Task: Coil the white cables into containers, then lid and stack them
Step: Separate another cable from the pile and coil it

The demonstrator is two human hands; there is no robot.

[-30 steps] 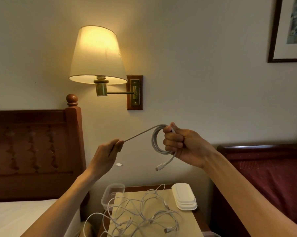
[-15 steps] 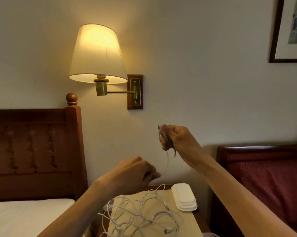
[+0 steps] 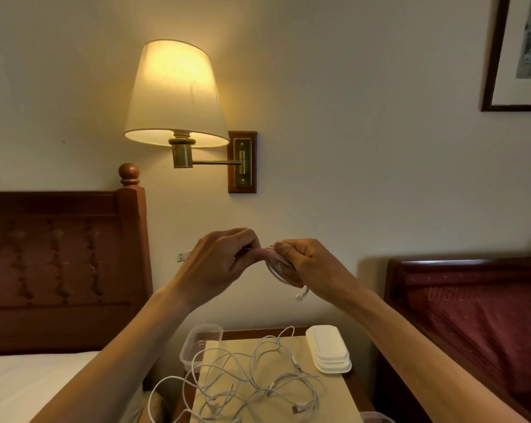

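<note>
Two bare forearms and hands in head view, no clothing on them.
Left hand (image 3: 220, 264) and right hand (image 3: 311, 267) were both bare: no gloves, rings, watch or wristband showed. Forearms ran uncovered from each wrist back to the bottom frame edge, no sleeve cuff in sight. Fingernails short on the right hand's thumb; knuckle detail otherwise too dim to read.
</note>
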